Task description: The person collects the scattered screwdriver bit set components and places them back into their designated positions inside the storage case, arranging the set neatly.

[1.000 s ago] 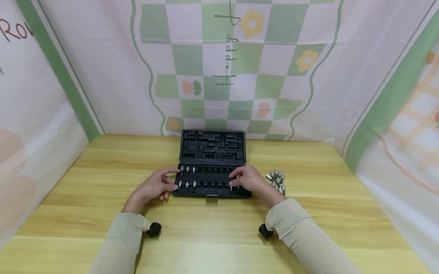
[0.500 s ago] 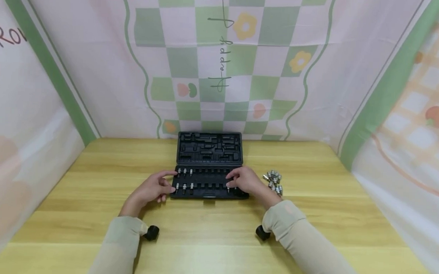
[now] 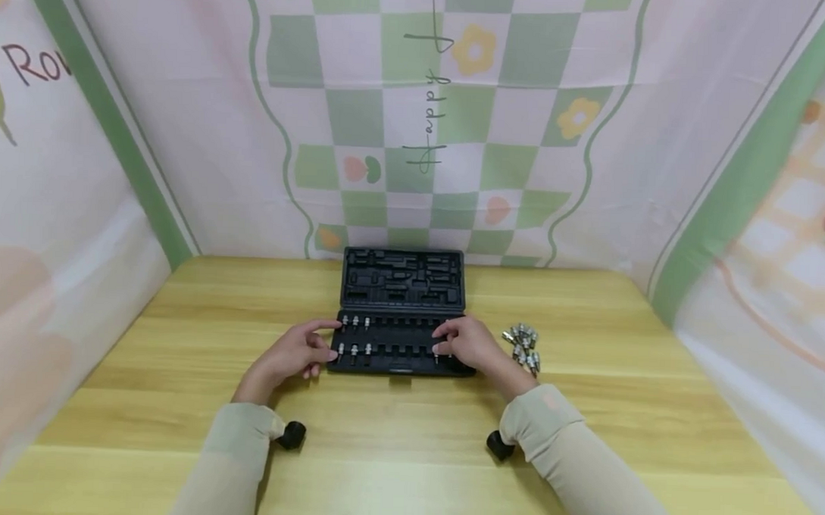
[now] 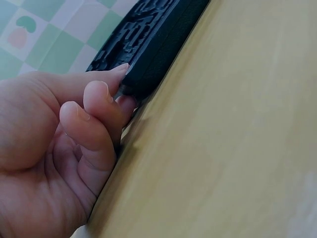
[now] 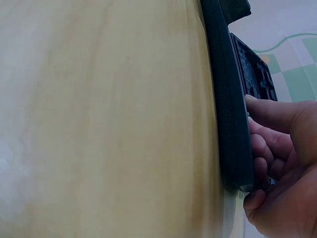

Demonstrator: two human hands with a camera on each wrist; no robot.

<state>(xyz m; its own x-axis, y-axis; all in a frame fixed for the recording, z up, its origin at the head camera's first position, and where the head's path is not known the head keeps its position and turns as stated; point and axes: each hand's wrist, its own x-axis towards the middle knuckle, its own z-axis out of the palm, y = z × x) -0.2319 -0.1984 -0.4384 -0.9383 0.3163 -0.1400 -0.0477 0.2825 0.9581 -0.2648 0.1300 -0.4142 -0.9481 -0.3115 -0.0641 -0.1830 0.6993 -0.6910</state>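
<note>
A black socket case [image 3: 403, 336] lies open on the table, its moulded lid [image 3: 403, 278] standing up at the back. Silver bit sockets [image 3: 354, 352] fill the left slots of both rows. My left hand [image 3: 289, 354] holds the case's left end, thumb by the front corner and index finger farther back; in the left wrist view the thumb [image 4: 94, 82] lies over the rim. Over the front row's right end, my right hand [image 3: 474, 343] pinches a bit socket [image 3: 437, 358], mostly hidden under the fingers. The right wrist view shows its thumb [image 5: 272, 113] over the case.
Several loose bit sockets [image 3: 522, 341] lie in a pile on the wooden table [image 3: 391, 469], right of the case. Black wrist devices [image 3: 292, 435] hang under both sleeves. Patterned cloth [image 3: 417, 121] encloses the back and sides.
The head view has shifted slightly. Both hands keep their places at the case, with only tiny movement of the right fingers.
</note>
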